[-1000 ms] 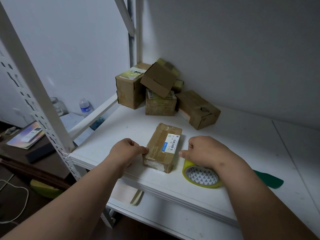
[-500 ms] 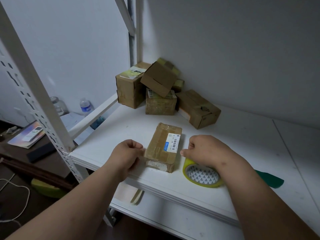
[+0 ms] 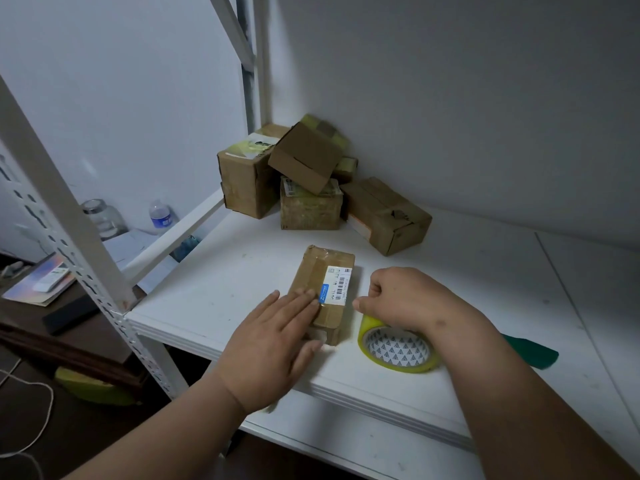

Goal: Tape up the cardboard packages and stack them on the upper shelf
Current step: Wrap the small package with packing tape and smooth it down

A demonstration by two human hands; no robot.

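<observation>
While the flat left hand (image 3: 273,344) pressed the light, stiff package (image 3: 323,291), the right hand (image 3: 401,299) at three o'clock pinched the tape roll (image 3: 398,348); grasp its long sides.

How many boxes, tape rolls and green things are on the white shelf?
Cardboard boxes: 7, one under the left hand at, six piled at the back
Tape rolls: 1
Green things: 1
Total: 9

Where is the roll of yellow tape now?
The yellow tape roll lies flat near the front edge of the white shelf, right of the small package, under the right hand.
</observation>
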